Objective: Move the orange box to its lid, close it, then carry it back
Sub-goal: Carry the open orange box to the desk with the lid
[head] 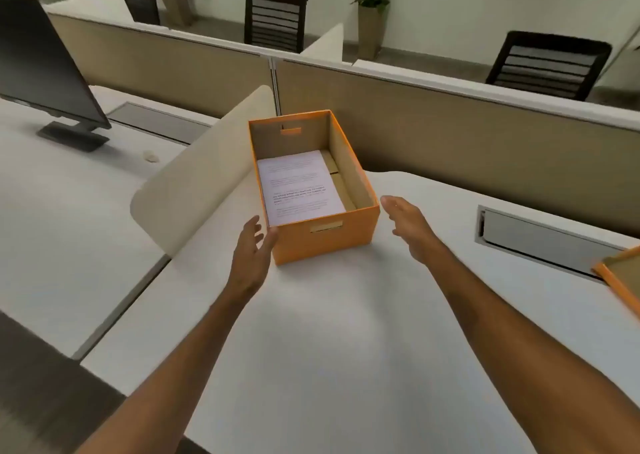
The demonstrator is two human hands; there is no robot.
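Head cam: left hand (251, 246) was spread open at the orange box's (325, 239) 8 o'clock corner, thumb touching it. Box sat open on desk (329, 332), papers (299, 187) inside. Right hand (408, 225) hovered open at 3 o'clock, apart; lid (623, 277) lay far at 4 o'clock.

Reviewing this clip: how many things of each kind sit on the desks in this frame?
Open orange cardboard box: 1
Orange lid at the right edge: 1
Stack of white printed paper, in the box: 1
Black monitor: 1
Small pale object near the monitor, too blurred to identify: 1
Total: 5
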